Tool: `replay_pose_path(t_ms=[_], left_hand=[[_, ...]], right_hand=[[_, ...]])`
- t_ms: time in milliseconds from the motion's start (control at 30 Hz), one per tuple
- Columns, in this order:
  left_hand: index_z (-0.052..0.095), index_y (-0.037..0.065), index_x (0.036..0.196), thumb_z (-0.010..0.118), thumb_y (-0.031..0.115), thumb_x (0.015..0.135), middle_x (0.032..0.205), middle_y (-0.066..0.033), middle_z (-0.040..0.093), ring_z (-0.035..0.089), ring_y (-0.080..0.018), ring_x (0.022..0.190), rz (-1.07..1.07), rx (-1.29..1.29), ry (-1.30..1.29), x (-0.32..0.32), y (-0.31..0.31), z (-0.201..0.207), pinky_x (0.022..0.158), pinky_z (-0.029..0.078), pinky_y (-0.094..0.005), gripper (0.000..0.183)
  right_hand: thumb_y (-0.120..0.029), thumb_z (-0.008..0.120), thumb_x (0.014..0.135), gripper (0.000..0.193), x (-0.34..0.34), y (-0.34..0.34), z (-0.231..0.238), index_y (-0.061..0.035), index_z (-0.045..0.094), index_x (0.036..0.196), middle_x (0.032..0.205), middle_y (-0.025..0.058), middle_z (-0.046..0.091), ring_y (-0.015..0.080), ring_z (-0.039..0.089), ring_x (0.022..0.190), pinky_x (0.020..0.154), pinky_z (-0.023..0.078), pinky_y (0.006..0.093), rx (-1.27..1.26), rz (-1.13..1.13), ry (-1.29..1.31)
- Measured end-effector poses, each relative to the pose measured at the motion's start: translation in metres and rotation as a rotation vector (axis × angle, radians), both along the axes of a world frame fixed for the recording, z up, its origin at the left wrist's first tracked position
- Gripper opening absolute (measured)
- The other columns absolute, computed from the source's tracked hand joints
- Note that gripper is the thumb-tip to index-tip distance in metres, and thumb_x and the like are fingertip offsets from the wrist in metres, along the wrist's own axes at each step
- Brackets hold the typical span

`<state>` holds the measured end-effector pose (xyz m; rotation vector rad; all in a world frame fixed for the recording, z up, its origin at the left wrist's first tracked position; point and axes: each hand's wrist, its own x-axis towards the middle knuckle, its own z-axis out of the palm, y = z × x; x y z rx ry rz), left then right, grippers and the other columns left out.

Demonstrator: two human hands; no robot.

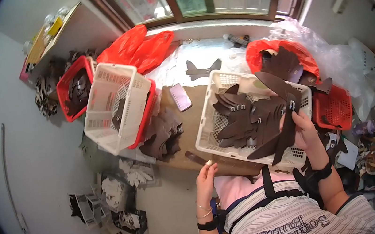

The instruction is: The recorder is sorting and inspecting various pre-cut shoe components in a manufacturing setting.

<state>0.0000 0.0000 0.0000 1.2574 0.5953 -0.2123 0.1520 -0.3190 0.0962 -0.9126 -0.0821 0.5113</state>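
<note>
The right hand [305,133] holds a brown piece [288,133] above the white basket [205,111]; a firm grip near the buckle [292,105] should keep it from snagging the pile [234,115]. The left hand [206,176] curls beside a pale bit [209,163]; whether it holds that cannot be told

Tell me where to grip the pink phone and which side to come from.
I'd pinch the pink phone by its two long edges, coming from above and the near side, over the bare brown tabletop. It lies flat with nothing resting on it, and is narrowest across those edges.
</note>
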Motion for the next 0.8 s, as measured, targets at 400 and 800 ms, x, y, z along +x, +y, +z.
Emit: replay_pose_path(t_ms=[400, 800], left_hand=[[0.047, -0.003, 0.129, 0.052, 0.021, 0.098, 0.118, -0.0140, 0.060, 0.057, -0.0194, 0.107, 0.235, 0.216, 0.131, -0.071, 0.107, 0.023, 0.095, 0.044, -0.0305, 0.040], [0.063, 0.002, 0.108, 0.062, 0.007, 0.088, 0.103, -0.0055, 0.066, 0.059, -0.0136, 0.099, -0.877, -0.142, -0.209, -0.011, 0.203, 0.095, 0.090, 0.046, -0.0283, 0.021]], right_hand=[[-0.016, 0.056, 0.091, 0.025, -0.002, 0.080, -0.073, -0.0059, 0.054, 0.114, 0.100, 0.0045, 0.063, 0.0096, 0.060, 0.082, 0.074, 0.049, 0.0238, -0.653, -0.040, 0.255], [-0.010, 0.058, 0.090, 0.014, -0.050, 0.296, -0.040, -0.0023, 0.062, 0.102, 0.088, 0.0031, 0.066, 0.0101, 0.061, 0.080, 0.074, 0.049, 0.0249, -0.765, 0.370, -0.130]])
